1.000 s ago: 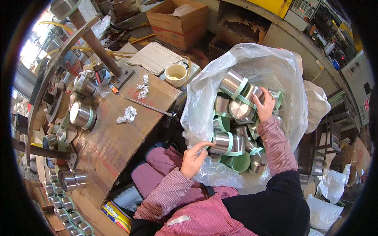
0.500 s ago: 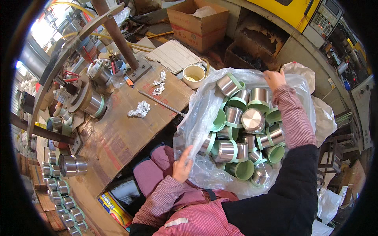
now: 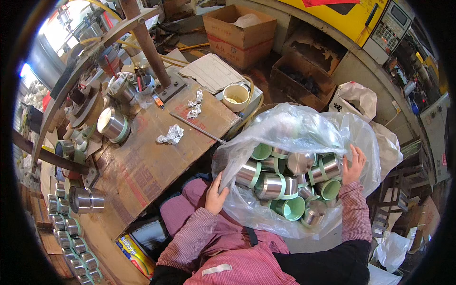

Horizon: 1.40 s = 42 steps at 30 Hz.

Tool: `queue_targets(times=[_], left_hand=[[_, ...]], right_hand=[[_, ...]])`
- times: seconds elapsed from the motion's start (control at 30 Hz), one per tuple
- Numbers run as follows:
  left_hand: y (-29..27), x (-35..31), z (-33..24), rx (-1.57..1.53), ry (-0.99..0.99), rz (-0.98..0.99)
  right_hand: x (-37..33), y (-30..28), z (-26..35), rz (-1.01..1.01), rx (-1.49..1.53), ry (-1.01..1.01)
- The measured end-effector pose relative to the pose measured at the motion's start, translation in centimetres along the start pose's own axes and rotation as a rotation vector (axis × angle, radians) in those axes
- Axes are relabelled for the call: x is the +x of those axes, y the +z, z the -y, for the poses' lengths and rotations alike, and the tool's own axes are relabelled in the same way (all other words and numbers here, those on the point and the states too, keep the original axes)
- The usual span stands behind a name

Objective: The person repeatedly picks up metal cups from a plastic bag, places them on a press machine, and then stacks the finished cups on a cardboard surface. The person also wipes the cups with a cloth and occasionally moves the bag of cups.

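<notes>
A clear plastic bag (image 3: 304,126) is full of shiny metal cups (image 3: 270,185) with pale green bands, lying at mixed angles. Some show green insides, such as the tipped cup (image 3: 291,208) near the front. The bag's far side folds forward over part of the cups. At its left edge my left hand (image 3: 216,195) has the plastic between thumb and fingers. My right hand (image 3: 354,164) is against the right side of the bag, its fingers stretched and spread, holding no cup.
A cardboard-covered bench (image 3: 137,171) on the left bears crumpled foil (image 3: 171,135), a metal rod (image 3: 197,127), a cream mug (image 3: 235,97) and a frame-like press (image 3: 147,47) beside a metal cup (image 3: 113,124). Stacked cups (image 3: 71,237) stand lower left. A cardboard box (image 3: 240,40) sits beyond.
My right hand has come from the bag's far edge toward me, and the far plastic now covers the back cups. My left hand has shifted slightly left.
</notes>
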<state>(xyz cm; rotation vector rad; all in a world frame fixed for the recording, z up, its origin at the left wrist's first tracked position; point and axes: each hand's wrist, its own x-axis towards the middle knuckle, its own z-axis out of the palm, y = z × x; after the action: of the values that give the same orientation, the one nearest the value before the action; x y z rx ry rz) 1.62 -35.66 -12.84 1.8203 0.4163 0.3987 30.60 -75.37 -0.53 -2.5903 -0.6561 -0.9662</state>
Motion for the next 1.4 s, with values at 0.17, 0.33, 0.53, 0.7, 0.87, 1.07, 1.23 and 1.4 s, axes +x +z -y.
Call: queue_targets(times=[0.17, 0.33, 0.53, 0.7, 0.87, 1.07, 1.23, 1.4], left_hand=[[-2.4, -2.8, -1.5, 0.095, 0.002, -0.127], [-7.4, -10.8, -4.1, 0.118, -0.079, -0.336], [-11.5, -22.0, -5.7, 0.224, -0.237, -0.609], [-15.3, -33.1, -10.3, 0.796, -0.258, -0.917], [-21.5, -43.2, -13.7, 1.286, -0.712, -1.251], [-28.4, -53.2, -15.6, 1.239, -1.260, -1.114], [-27.1, -55.4, -9.0, 1.179, -1.496, -0.976], [-29.3, -56.8, -11.1, 0.914, -1.337, -1.108]], right_hand=[[3.2, -0.5, 12.1, 0.070, 0.357, -0.290], [1.6, 0.7, 23.5, 0.076, 0.691, -0.564], [-1.9, 2.4, 35.3, 0.136, 1.168, -0.760], [-5.6, 0.8, 40.4, 0.281, 1.430, -0.724], [-6.8, -0.3, 42.5, 0.318, 1.448, -0.820], [-6.9, -0.2, 42.9, 0.355, 1.456, -0.879], [-7.0, -0.1, 43.6, 0.482, 1.495, -0.885], [-6.3, 0.8, 44.7, 0.528, 1.568, -0.909]])
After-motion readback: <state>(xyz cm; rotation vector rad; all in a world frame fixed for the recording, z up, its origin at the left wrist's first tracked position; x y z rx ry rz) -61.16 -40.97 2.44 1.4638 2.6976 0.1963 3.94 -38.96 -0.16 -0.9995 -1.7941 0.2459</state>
